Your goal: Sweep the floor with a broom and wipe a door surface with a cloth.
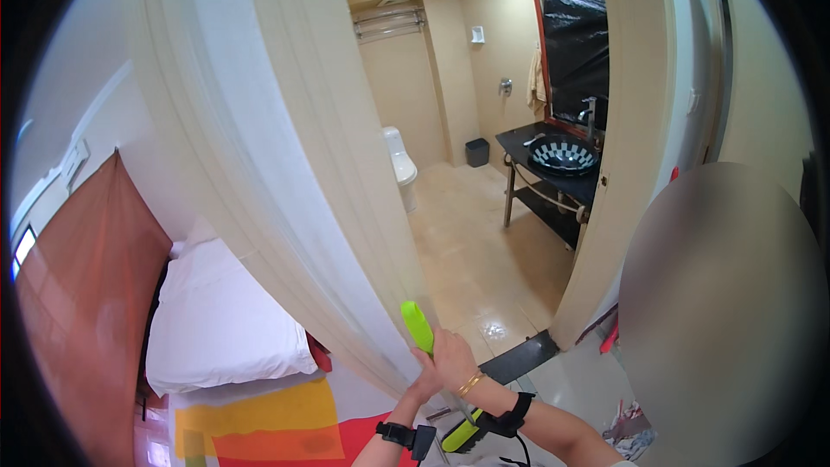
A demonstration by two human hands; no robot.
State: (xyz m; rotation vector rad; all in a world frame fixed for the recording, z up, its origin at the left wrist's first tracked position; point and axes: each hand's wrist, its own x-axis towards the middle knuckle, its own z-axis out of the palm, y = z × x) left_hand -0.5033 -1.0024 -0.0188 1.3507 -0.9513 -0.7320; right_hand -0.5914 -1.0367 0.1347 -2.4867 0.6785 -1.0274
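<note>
Both of my hands are closed around the handle of a broom (417, 327), whose bright green grip sticks up past my fingers. My right hand (456, 359) is wrapped over the grip, and a gold bangle sits on that wrist. Just below and to the left, my left hand (425, 383) touches the right one, its fingers partly hidden. Under my forearms, the green broom head (462, 431) with dark bristles rests at the floor near the doorway sill. My right arm covers part of the shaft. Black straps with small devices circle both forearms.
A dark sill (519, 358) crosses the bathroom doorway. Inside are a toilet (402, 165), a bin (477, 152) and a black basin (563, 155). A bed (227, 318) and a coloured mat (279, 421) lie left. Crumpled cloth (629, 431) lies beside a large blurred area at right.
</note>
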